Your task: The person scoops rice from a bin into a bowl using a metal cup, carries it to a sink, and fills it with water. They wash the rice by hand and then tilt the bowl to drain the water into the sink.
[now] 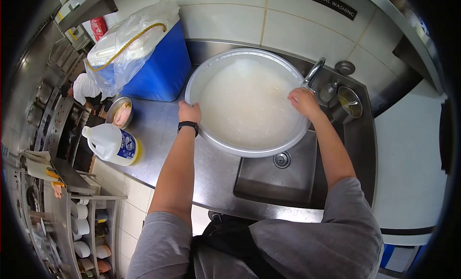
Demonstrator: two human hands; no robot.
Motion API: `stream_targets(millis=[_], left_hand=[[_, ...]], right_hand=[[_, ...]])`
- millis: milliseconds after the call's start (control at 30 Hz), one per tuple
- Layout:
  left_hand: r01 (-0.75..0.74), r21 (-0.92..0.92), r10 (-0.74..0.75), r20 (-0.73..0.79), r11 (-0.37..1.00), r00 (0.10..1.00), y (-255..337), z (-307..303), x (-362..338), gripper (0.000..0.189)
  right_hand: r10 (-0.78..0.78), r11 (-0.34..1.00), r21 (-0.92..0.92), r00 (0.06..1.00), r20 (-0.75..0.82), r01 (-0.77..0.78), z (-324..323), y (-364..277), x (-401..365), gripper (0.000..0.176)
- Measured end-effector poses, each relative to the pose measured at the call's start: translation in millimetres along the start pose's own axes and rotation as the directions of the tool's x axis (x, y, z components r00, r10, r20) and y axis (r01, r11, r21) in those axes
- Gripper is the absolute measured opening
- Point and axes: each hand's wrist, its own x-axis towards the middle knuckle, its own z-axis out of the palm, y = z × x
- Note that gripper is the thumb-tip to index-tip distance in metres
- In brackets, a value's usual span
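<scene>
A large round metal basin (225, 148) full of cloudy whitish liquid rests over the counter and part of the sink (259, 180). My left hand (189, 112) grips the basin's left rim, its fingers wrapped round the edge. At the right side, my right hand (303, 102) is closed at the rim, close to the faucet (314, 73); what its fingers hold, if anything, is hidden. The faucet's spout reaches the basin's right edge. Beneath the basin, the sink's drain shows.
A blue cooler (161, 70) under a plastic bag stands left of the basin. Nearer are a bowl (113, 111) with pinkish food and a white jug (113, 144). A soap bottle (329, 91) and metal cup (348, 103) stand right. A person (86, 89) is at far left.
</scene>
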Motion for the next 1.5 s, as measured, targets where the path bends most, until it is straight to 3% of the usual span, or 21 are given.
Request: stream_targets(millis=[33, 100, 133, 167, 200, 233, 300, 333, 467, 633, 700, 767, 900, 1067, 1200, 1267, 1333, 1433, 1500], left_hand=[[-0.006, 0.002, 0.006, 0.004, 1.000, 1.000, 1, -1, -2, 0.056], [-0.005, -0.043, 0.005, -0.006, 0.999, 1.000, -1, -2, -11, 0.055], [-0.009, -0.041, 0.009, 0.006, 0.999, 1.000, -8, 1, -13, 0.055], [-0.021, -0.084, 0.020, -0.012, 0.996, 1.000, -15, 4, -15, 0.052], [-0.032, -0.126, 0.028, -0.030, 0.991, 0.999, -26, 7, -17, 0.049], [-0.030, -0.123, 0.028, -0.019, 0.992, 0.999, -38, 8, -19, 0.049], [0.004, -0.294, 0.017, 0.069, 0.956, 0.997, -56, 6, -23, 0.043], [0.053, -0.292, -0.034, 0.070, 0.955, 0.997, -47, -6, -41, 0.038], [0.200, -0.300, -0.135, 0.223, 0.933, 0.965, -40, -53, -87, 0.036], [0.230, -0.392, -0.063, 0.395, 0.891, 0.917, -71, -88, -117, 0.032], [0.259, -0.345, -0.108, 0.402, 0.902, 0.909, -83, -101, -131, 0.031], [0.210, -0.424, -0.034, 0.386, 0.881, 0.922, -100, -109, -141, 0.030], [0.223, -0.341, -0.060, 0.429, 0.913, 0.901, -90, -143, -168, 0.029], [0.167, -0.397, 0.022, 0.431, 0.903, 0.902, -78, -173, -187, 0.023], [0.203, -0.420, 0.025, 0.476, 0.884, 0.879, -66, -190, -191, 0.024], [0.181, -0.529, 0.113, 0.476, 0.829, 0.872, -60, -194, -196, 0.026], [0.174, -0.529, 0.128, 0.485, 0.830, 0.865, -58, -197, -200, 0.028], [0.161, -0.536, 0.152, 0.492, 0.829, 0.857, -53, -198, -204, 0.030], [0.155, -0.535, 0.160, 0.497, 0.830, 0.853, -50, -197, -205, 0.032]], right_hand=[[0.007, 1.000, 0.001, 1.000, -0.003, -0.007, 8, 6, -15, 0.020], [0.022, 0.992, 0.121, 0.932, -0.361, 0.023, 30, 14, -49, 0.037], [0.034, 0.993, 0.121, 0.933, -0.360, 0.011, 36, 6, -64, 0.037], [0.322, 0.724, 0.689, 0.864, -0.387, 0.039, 45, -7, -73, 0.046], [0.563, 0.174, 0.972, 0.793, -0.232, 0.160, 50, -21, -81, 0.057], [0.572, 0.174, 0.973, 0.788, -0.227, 0.154, 53, -30, -91, 0.057], [0.699, -0.202, 0.961, 0.715, 0.008, 0.188, 54, -49, -101, 0.068], [0.701, -0.265, 0.943, 0.711, 0.046, 0.200, 44, -65, -108, 0.065], [0.654, -0.320, 0.922, 0.755, 0.049, 0.218, 46, -81, -134, 0.065], [0.661, -0.357, 0.910, 0.746, 0.084, 0.213, 56, -96, -168, 0.066], [0.649, -0.359, 0.912, 0.756, 0.089, 0.200, 61, -103, -183, 0.066], [0.642, -0.352, 0.916, 0.761, 0.088, 0.192, 61, -115, -194, 0.066], [0.664, -0.349, 0.923, 0.738, 0.119, 0.165, 57, -140, -215, 0.066], [0.685, -0.347, 0.929, 0.712, 0.155, 0.131, 59, -167, -235, 0.065], [0.734, -0.285, 0.958, 0.649, 0.200, 0.027, 65, -173, -247, 0.062], [0.753, -0.262, 0.965, 0.627, 0.203, 0.002, 71, -170, -250, 0.061], [0.801, -0.029, 0.975, 0.578, 0.154, -0.220, 73, -163, -249, 0.060], [0.825, 0.047, 0.939, 0.543, 0.156, -0.341, 71, -140, -234, 0.056], [0.788, 0.029, 0.923, 0.576, 0.216, -0.385, 78, -100, -216, 0.052]])
